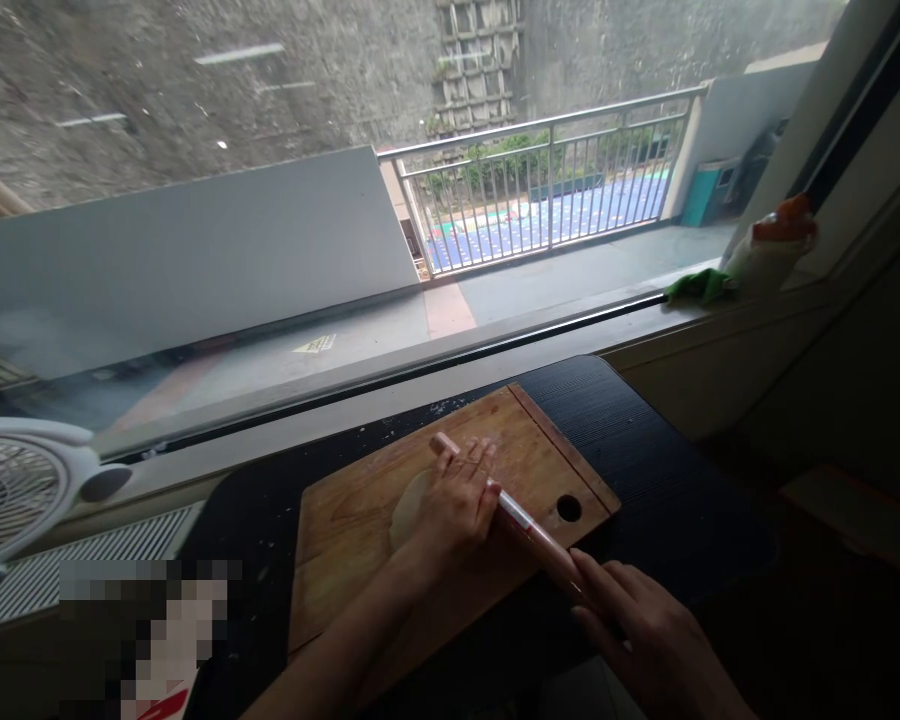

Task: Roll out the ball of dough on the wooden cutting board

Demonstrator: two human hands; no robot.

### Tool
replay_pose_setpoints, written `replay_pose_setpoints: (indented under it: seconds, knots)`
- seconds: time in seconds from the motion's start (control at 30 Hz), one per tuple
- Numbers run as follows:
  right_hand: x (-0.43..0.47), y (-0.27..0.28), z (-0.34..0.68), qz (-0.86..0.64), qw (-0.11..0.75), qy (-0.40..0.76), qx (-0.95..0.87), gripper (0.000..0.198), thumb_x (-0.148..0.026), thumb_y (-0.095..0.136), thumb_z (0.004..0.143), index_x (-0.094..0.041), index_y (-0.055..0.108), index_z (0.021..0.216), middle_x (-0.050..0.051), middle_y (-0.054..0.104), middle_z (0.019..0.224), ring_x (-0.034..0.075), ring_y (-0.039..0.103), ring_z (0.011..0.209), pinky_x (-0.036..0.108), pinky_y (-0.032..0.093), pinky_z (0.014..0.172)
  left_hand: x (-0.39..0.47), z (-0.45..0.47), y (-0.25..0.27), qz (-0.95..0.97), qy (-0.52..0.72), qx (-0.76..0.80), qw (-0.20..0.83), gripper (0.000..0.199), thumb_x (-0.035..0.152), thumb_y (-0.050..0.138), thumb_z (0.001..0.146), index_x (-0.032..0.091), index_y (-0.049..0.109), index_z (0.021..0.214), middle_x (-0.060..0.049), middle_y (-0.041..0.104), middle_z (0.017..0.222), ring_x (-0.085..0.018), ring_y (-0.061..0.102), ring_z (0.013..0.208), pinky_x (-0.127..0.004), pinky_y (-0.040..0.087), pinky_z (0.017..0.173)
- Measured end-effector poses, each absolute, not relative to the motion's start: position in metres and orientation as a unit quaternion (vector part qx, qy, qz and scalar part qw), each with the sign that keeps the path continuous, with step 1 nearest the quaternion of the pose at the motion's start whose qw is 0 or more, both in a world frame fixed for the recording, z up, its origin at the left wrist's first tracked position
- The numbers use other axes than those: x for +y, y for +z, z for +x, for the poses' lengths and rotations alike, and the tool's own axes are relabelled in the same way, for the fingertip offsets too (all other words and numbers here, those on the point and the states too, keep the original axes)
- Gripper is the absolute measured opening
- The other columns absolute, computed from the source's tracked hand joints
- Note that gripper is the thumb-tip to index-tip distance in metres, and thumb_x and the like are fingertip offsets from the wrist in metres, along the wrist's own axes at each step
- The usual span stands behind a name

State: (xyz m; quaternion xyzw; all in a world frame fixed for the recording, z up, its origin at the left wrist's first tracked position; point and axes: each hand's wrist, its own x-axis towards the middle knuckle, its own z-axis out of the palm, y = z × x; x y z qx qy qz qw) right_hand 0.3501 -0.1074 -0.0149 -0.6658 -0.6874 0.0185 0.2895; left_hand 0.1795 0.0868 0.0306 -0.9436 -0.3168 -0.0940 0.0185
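Observation:
My right hand (pixel 641 615) is wrapped round the near end of a pinkish rolling pin (pixel 544 550) with a silvery band along its middle. The pin slants up and left over a wooden cutting board (pixel 345 510). My left hand (pixel 457 495) lies across the pin's far part, its fingers stretched out over it and the thumb at its near side. Beside and partly beneath the left hand is a flat, pale round of dough (pixel 409 505) on the board; the hand hides much of it.
The board rests on a black table (pixel 667 500) sprinkled with white flecks near the window. A white fan (pixel 22 490) stands at the left. On the windowsill at right are a green cloth (pixel 699 287) and a whitish bottle with an orange top (pixel 772 245).

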Motion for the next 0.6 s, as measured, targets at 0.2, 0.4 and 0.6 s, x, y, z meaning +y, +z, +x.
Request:
replay_pose_setpoints:
  seconds: [0.2, 0.4, 0.6]
  knots:
    - [-0.107, -0.008, 0.357, -0.656, 0.265, 0.054, -0.704, 0.046, -0.025, 0.045, 0.089, -0.021, 0.038, 0.134, 0.006, 0.061, 0.093, 0.017, 0.059, 0.076, 0.029, 0.049, 0.065, 0.063, 0.126, 0.04, -0.932, -0.081, -0.347, 0.067, 0.047, 0.031, 0.031, 0.092, 0.015, 0.039, 0.136, -0.007, 0.036, 0.144, -0.022, 0.027, 0.135, -0.047, 0.01, 0.115]
    - [-0.1, 0.001, 0.356, -0.682, 0.28, 0.052, -0.673, 0.042, -0.029, 0.044, 0.09, -0.022, 0.043, 0.131, 0.006, 0.062, 0.095, 0.017, 0.061, 0.079, 0.029, 0.05, 0.069, 0.128, 0.168, 0.044, -0.927, -0.039, -0.372, 0.022, 0.043, 0.029, 0.024, 0.094, 0.016, 0.057, 0.118, -0.007, 0.054, 0.129, -0.021, 0.041, 0.128, -0.046, 0.021, 0.112]
    - [-0.095, 0.0, 0.348, -0.678, 0.313, 0.0, -0.666, 0.04, -0.031, 0.041, 0.091, -0.022, 0.046, 0.129, 0.006, 0.063, 0.091, 0.016, 0.061, 0.073, 0.027, 0.05, 0.064, 0.132, 0.165, 0.042, -0.932, -0.035, -0.361, 0.009, 0.045, 0.031, 0.022, 0.095, 0.018, 0.055, 0.122, -0.004, 0.05, 0.134, -0.019, 0.035, 0.131, -0.043, 0.022, 0.112]
